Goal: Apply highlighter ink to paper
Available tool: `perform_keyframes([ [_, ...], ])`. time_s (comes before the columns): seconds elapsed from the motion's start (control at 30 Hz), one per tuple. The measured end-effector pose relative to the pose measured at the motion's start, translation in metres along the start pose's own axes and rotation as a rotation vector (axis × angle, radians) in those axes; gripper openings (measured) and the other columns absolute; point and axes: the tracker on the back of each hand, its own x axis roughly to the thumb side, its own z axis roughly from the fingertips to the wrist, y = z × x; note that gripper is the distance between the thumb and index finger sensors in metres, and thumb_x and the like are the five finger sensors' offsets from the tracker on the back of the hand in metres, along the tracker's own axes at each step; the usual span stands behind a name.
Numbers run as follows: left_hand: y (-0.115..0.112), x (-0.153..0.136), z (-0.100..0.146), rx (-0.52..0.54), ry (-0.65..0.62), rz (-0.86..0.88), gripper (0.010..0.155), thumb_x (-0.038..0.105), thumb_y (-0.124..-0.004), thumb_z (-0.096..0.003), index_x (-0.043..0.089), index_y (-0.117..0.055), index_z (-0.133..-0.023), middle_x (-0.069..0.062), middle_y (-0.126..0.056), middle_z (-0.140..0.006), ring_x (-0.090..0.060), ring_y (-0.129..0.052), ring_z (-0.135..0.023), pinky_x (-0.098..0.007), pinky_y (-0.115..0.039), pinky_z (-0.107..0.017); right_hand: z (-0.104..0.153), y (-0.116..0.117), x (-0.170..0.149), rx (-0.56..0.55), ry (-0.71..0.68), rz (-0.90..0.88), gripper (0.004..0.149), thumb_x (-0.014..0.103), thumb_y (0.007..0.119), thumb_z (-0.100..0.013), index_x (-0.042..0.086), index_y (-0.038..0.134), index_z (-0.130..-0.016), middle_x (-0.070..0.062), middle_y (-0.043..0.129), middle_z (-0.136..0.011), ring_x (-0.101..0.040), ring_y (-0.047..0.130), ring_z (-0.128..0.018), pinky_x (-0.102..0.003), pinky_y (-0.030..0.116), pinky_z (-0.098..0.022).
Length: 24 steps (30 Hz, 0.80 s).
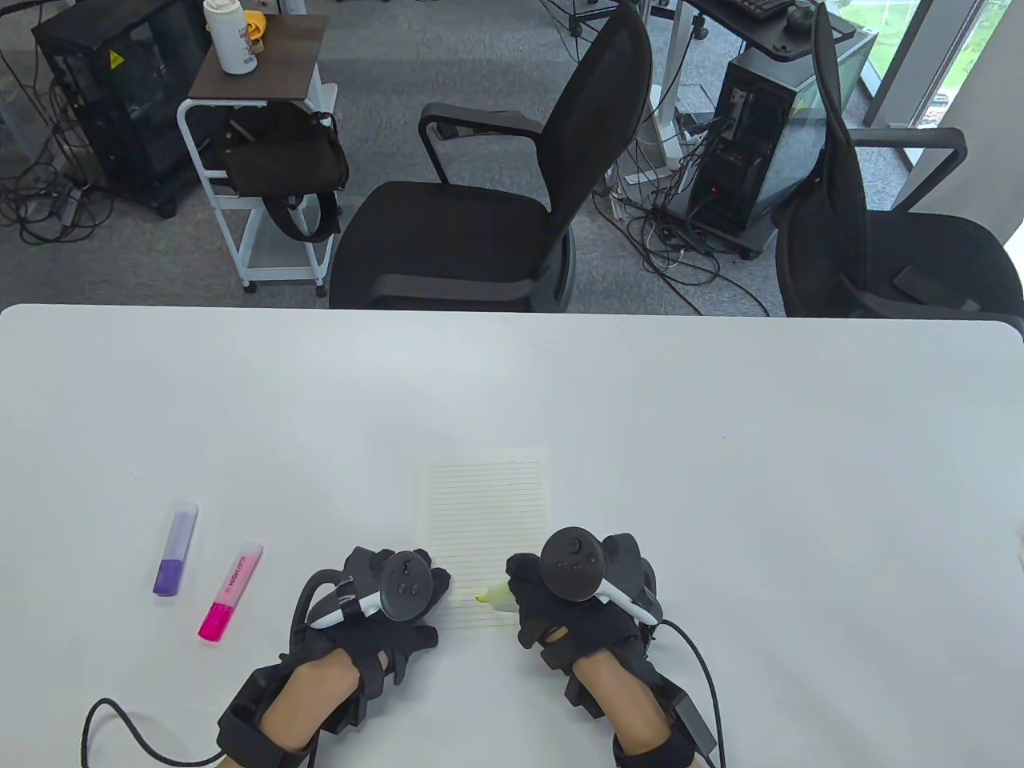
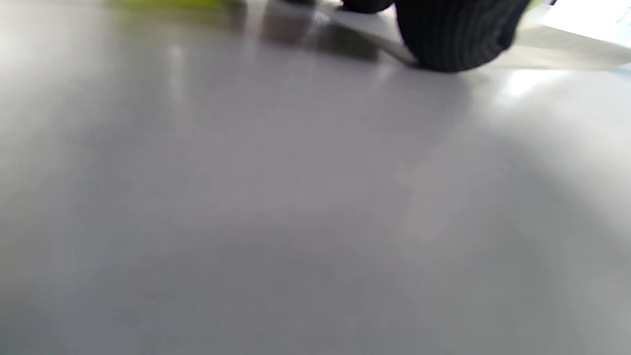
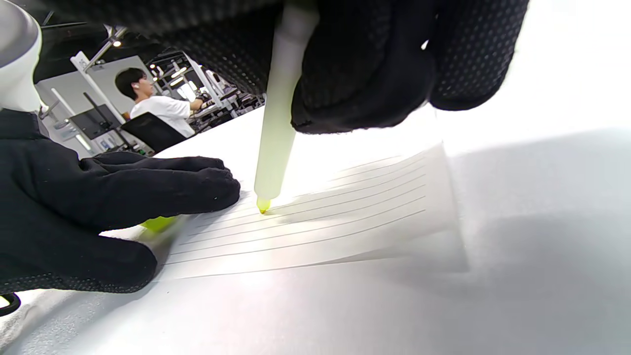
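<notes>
Here, right hand [image 1: 588, 596] gripping a yellow highlighter [image 3: 276, 123], its tip touching the lined paper [image 1: 488, 528] near the sheet's near edge, left hand [image 1: 384, 600] lying flat, fingers pressing the paper's left side, pink highlighter [image 1: 230, 590] and purple highlighter [image 1: 176, 549] lying on the counter [image 1: 720, 448] well left of the paper.

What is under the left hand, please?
The left hand rests on the lined paper's near left corner. A yellow-green piece, perhaps the cap, shows beneath its fingers; the rest is covered.
</notes>
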Motion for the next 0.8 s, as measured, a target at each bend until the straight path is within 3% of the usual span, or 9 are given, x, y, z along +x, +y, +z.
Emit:
perform_keyframes([
  [0.37, 0.000, -0.001, 0.000, -0.008, 0.003, 0.010, 0.075, 0.054, -0.074, -0.0445, 0.037, -0.039, -0.109, 0.006, -0.023, -0.118, -0.038, -0.029, -0.107, -0.068, -0.021, -0.072, -0.002, 0.008, 0.007, 0.003, -0.075, -0.063, 0.038, 0.033, 0.078, -0.061, 0.018, 0.078, -0.096, -0.014, 0.094, -0.075, -0.028, 0.096, -0.044, -0.057, 0.076, -0.059],
  [0.8, 0.000, -0.001, 0.000, -0.014, 0.002, 0.013, 0.075, 0.054, -0.074, -0.0446, 0.037, -0.038, -0.109, 0.006, -0.022, -0.117, -0.038, -0.029, -0.107, -0.068, -0.022, -0.072, 0.000, 0.002, 0.001, -0.004, 0.017, 0.016, 0.038, 0.032, 0.078, -0.060, 0.018, 0.079, -0.095, -0.015, 0.094, -0.074, -0.029, 0.096, -0.042, -0.057, 0.076, -0.058],
])
